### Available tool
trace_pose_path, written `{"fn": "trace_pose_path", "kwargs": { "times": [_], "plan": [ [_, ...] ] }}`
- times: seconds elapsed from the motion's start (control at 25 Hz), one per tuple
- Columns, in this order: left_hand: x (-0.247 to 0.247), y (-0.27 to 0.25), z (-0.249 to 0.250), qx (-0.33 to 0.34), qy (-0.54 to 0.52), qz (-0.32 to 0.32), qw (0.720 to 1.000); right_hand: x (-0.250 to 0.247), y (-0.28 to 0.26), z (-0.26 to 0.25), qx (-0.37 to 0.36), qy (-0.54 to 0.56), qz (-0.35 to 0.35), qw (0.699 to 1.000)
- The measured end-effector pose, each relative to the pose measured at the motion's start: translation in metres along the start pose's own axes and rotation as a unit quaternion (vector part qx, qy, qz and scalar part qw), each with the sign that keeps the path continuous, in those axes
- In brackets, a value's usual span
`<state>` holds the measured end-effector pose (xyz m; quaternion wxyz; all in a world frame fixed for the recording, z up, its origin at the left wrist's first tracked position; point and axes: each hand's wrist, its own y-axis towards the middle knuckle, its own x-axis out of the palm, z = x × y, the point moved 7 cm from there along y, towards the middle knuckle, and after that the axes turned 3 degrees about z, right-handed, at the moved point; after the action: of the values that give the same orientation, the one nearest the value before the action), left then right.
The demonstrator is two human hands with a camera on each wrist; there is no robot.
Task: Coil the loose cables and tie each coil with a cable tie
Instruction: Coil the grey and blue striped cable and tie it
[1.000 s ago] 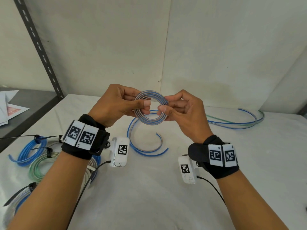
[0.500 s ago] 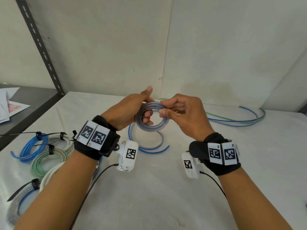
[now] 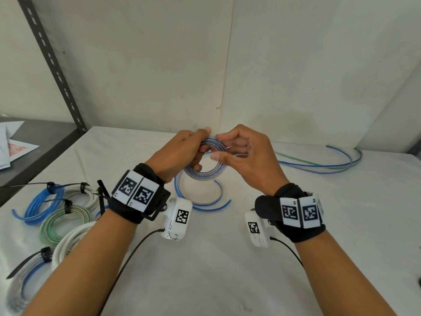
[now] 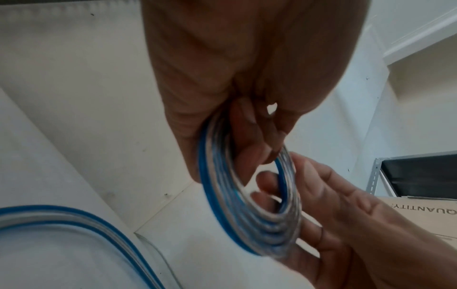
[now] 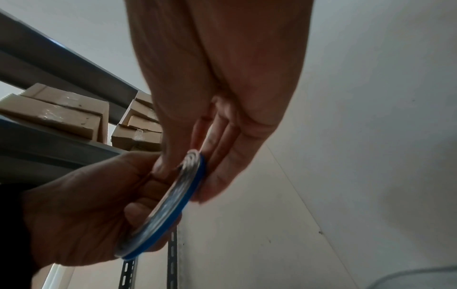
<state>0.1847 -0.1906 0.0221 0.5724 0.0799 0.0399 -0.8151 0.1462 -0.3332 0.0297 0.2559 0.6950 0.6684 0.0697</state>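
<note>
Holding the blue-and-clear cable coil (image 3: 206, 165) above the tabletop (image 3: 227, 270), I grip its top with my left hand (image 3: 180, 153) and pinch its right side with my right hand (image 3: 246, 156), its loose tail (image 3: 200, 201) lying below, tied coils (image 3: 57, 215) at my left.

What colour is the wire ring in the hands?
The coil is clear with blue stripes, best seen from the left wrist.

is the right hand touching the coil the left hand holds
Touching. The right wrist view shows the right hand with thumb and fingers on either side of the coil; the left hand grips it too.
</note>
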Motion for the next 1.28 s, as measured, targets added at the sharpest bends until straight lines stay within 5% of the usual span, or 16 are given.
{"fn": "trace_pose_path", "kwargs": {
  "times": [0.56,0.92,1.04,1.2,1.28],
  "plan": [
    [0.045,-0.012,0.004,-0.059,-0.137,-0.070,0.986,-0.031,-0.010,-0.023,0.086,-0.026,-0.083,0.993],
    [0.160,-0.032,-0.005,-0.095,-0.161,-0.145,0.972,-0.127,-0.089,-0.018,0.203,-0.083,-0.031,0.975],
    [0.186,-0.040,-0.020,-0.111,-0.158,-0.170,0.966,-0.169,-0.129,0.005,0.283,-0.174,0.012,0.943],
    [0.195,-0.047,-0.038,-0.122,-0.139,-0.172,0.968,-0.161,-0.174,0.044,0.353,-0.386,-0.118,0.844],
    [0.197,-0.050,-0.044,-0.126,-0.137,-0.173,0.967,-0.150,-0.176,0.048,0.340,-0.440,-0.134,0.820]
  ]
}}
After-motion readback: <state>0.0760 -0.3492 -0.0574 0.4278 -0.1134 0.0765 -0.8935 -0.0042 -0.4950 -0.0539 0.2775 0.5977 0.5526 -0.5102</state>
